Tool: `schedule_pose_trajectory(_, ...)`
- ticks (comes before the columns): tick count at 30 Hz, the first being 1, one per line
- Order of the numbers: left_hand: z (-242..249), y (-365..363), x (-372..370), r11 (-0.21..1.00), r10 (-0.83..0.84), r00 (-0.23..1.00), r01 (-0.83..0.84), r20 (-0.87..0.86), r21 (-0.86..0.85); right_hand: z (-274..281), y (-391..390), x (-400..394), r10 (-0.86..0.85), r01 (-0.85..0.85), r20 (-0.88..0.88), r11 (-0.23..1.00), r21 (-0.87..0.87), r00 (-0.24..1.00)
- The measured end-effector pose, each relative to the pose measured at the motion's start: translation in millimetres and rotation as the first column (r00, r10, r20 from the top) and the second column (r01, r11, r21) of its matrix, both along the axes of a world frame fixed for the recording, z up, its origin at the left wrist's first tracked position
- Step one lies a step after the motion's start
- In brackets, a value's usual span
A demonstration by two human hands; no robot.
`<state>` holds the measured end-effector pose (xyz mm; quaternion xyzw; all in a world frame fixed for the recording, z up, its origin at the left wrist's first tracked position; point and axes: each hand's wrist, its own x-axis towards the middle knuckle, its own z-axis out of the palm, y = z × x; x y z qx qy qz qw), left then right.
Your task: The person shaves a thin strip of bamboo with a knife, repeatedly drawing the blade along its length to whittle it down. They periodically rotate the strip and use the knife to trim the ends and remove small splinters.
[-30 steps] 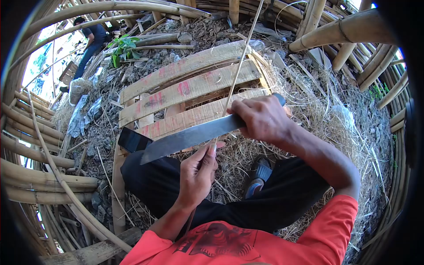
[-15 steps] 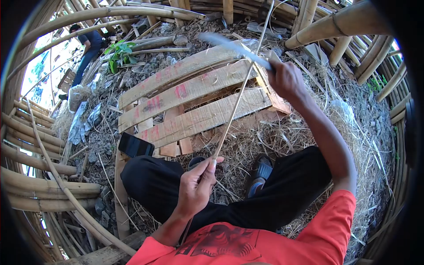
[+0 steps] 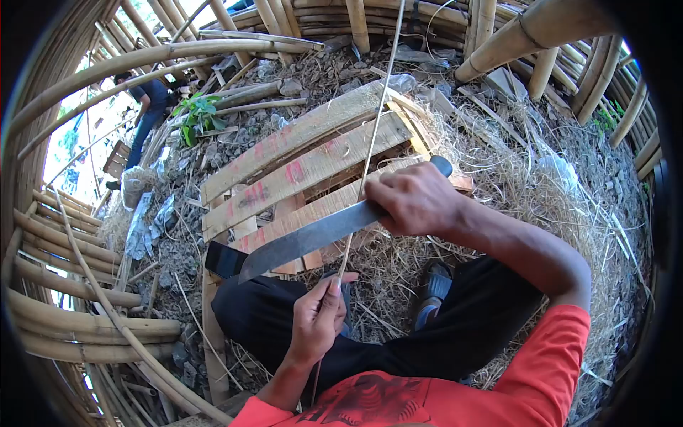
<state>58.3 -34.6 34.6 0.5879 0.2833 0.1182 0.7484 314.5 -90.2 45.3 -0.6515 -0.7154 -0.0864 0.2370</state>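
A long thin bamboo strip [image 3: 371, 146] runs upright in front of me, past the top of the view. My left hand [image 3: 320, 313], low in the middle, pinches it between thumb and fingers, and its lower end trails down by my forearm. My right hand [image 3: 416, 197] is wrapped round the dark handle of a machete [image 3: 306, 238]. The broad grey blade points left and crosses the strip a little above my left hand. Its tip lies over my left knee, close to a black phone [image 3: 225, 260].
A low slatted wooden pallet [image 3: 284, 176] with red marks lies ahead. Shavings [image 3: 512, 206] cover the ground on the right. Bamboo poles [image 3: 92, 313] line the left side, and a thick pole [image 3: 541, 35] slants in at upper right. A person [image 3: 146, 107] stoops at far left.
My right hand has come down and left with the machete, whose blade has swung from pointing up and away to lying across the strip. My left hand still pinches the strip.
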Motion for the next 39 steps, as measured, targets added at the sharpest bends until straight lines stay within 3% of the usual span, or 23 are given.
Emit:
schedule_pose_trajectory(3,-1,0,-12,1.000,0.001,1.000,-0.001,-0.001,0.000,11,5,22,-0.378,0.370,-0.022,0.914,-0.167,0.925)
schedule_pose_trajectory(9,-3,1,-14,0.999,-0.043,0.999,0.043,-0.015,0.017,-13,3,61,-0.323,0.324,0.071,0.946,-0.012,0.944)
schedule_pose_trajectory(11,-3,2,-18,0.997,-0.055,0.998,0.057,-0.034,0.053,-15,9,72,-0.382,0.382,0.048,0.924,0.020,0.923)
schedule_pose_trajectory(13,-4,2,-28,0.988,-0.052,0.996,0.061,-0.067,0.142,-7,6,84,-0.567,0.569,0.061,0.812,-0.128,0.822)
schedule_pose_trajectory(15,-9,-1,-40,0.974,-0.016,0.994,0.040,-0.108,0.224,-11,-4,106,-0.608,0.602,-0.054,0.793,-0.095,0.792)
schedule_pose_trajectory(17,-11,1,-48,0.969,-0.005,0.988,0.043,-0.153,0.243,-16,-13,112,-0.561,0.562,-0.043,0.825,0.061,0.827)
schedule_pose_trajectory(19,-8,6,-53,0.979,-0.020,0.978,0.061,-0.208,0.197,-14,-14,98,-0.608,0.584,-0.026,0.774,-0.244,0.794)
schedule_pose_trajectory(21,-13,5,-54,0.983,-0.026,0.979,0.062,-0.204,0.172,-11,-9,72,-0.455,0.430,0.028,0.819,-0.379,0.890)
schedule_pose_trajectory(23,-15,4,-56,0.989,-0.031,0.979,0.059,-0.202,0.134,-12,-11,48,-0.116,0.116,0.017,0.953,-0.280,0.993)
schedule_pose_trajectory(26,-12,5,-65,0.997,-0.018,0.981,0.033,-0.195,0.070,-20,-8,55,-0.216,0.223,0.057,0.945,-0.239,0.975)
schedule_pose_trajectory(28,-10,4,-73,0.999,0.009,0.983,-0.003,-0.185,0.033,-35,-1,105,-0.612,0.593,0.055,0.736,-0.328,0.789)
schedule_pose_trajectory(29,-13,3,-76,0.999,-0.001,0.981,0.009,-0.193,0.043,-45,-5,136,-0.706,0.681,0.019,0.675,-0.282,0.708)
schedule_pose_trajectory(30,-17,2,-81,0.998,-0.012,0.979,0.023,-0.201,0.054,-35,-17,141,-0.777,0.737,-0.180,0.629,-0.249,0.603)
schedule_pose_trajectory(31,-21,1,-84,0.997,-0.024,0.977,0.039,-0.212,0.065,-33,-25,144,-0.768,0.765,-0.077,0.640,-0.074,0.636)
schedule_pose_trajectory(33,-25,2,-81,0.999,-0.025,0.980,0.031,-0.197,0.026,-39,-29,141,-0.745,0.700,-0.196,0.666,-0.257,0.637)
schedule_pose_trajectory(34,-26,1,-79,1.000,-0.014,0.982,0.014,-0.190,0.001,-32,-25,119,-0.704,0.668,-0.230,0.710,-0.224,0.672)
schedule_pose_trajectory(35,-25,1,-78,1.000,-0.002,0.983,-0.002,-0.185,-0.021,-32,-22,104,-0.618,0.594,-0.217,0.786,-0.173,0.755)
schedule_pose_trajectory(36,-22,2,-73,1.000,0.002,0.984,-0.007,-0.177,-0.025,-26,-14,92,-0.562,0.513,-0.098,0.803,-0.305,0.821)
schedule_pose_trajectory(38,-19,4,-64,0.998,0.006,0.988,-0.015,-0.154,-0.059,-8,-8,50,-0.284,0.246,-0.079,0.917,-0.314,0.956)
schedule_pose_trajectory(39,-17,4,-62,0.997,0.011,0.989,-0.022,-0.145,-0.077,0,-4,29,-0.222,0.186,-0.040,0.890,-0.416,0.974)
